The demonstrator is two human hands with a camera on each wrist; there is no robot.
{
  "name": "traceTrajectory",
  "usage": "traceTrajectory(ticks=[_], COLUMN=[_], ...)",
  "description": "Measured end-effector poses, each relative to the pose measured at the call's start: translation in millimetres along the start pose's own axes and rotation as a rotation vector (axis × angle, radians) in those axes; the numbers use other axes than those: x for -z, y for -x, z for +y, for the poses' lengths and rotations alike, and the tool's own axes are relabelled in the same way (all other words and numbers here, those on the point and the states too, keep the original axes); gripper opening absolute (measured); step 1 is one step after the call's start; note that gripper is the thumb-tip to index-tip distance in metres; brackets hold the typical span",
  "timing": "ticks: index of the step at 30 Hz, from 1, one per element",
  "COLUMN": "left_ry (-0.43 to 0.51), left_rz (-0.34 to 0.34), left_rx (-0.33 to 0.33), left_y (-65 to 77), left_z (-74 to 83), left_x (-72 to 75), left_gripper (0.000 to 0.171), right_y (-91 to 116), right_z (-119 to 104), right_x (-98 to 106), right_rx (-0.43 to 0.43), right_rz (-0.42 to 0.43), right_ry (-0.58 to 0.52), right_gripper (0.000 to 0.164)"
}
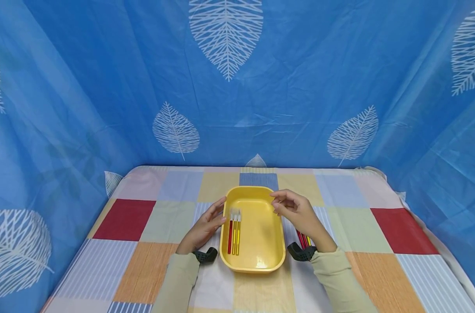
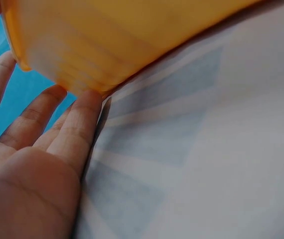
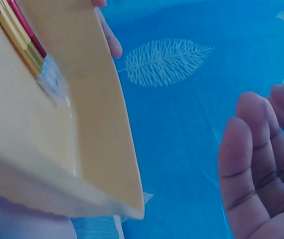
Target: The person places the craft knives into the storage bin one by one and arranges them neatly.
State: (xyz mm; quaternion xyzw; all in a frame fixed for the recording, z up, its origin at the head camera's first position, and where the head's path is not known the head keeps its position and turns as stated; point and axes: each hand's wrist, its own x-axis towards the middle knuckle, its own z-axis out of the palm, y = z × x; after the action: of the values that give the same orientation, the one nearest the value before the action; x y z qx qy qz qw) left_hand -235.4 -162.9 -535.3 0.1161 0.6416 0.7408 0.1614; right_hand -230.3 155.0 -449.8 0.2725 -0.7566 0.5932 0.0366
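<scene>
A yellow plastic tray sits in the middle of the table. Along its left side lie one red paintbrush and two gold paintbrushes, side by side, their pale tips toward the far end. My left hand is at the tray's left wall; in the left wrist view its extended fingertips touch the outer wall. Over the right rim hovers my right hand, its fingers loosely bent and nothing visible between them. The right wrist view shows those fingers apart from the tray.
More red and yellow sticks lie right of the tray, partly hidden by my right wrist. A patchwork cloth covers the table. Blue curtains with white leaf prints hang behind and at both sides.
</scene>
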Motion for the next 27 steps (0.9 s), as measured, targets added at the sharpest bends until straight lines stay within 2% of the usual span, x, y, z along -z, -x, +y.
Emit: traceTrajectory(ticks=[17,27], left_ry=[-0.007,-0.006], left_rz=[0.005,0.029], left_rx=[0.007,0.016], left_y=[1.6,0.3], left_z=[2.1,2.3], left_x=[-1.7,-3.5], left_gripper=[0.074,0.075], right_y=[20.4,24.3], right_z=[21.0,24.4], right_x=[19.0,35.1], right_rx=[0.042,-0.002], right_rz=[0.100,0.145], right_ry=[-0.007,0.023], right_gripper=[0.022,0.020])
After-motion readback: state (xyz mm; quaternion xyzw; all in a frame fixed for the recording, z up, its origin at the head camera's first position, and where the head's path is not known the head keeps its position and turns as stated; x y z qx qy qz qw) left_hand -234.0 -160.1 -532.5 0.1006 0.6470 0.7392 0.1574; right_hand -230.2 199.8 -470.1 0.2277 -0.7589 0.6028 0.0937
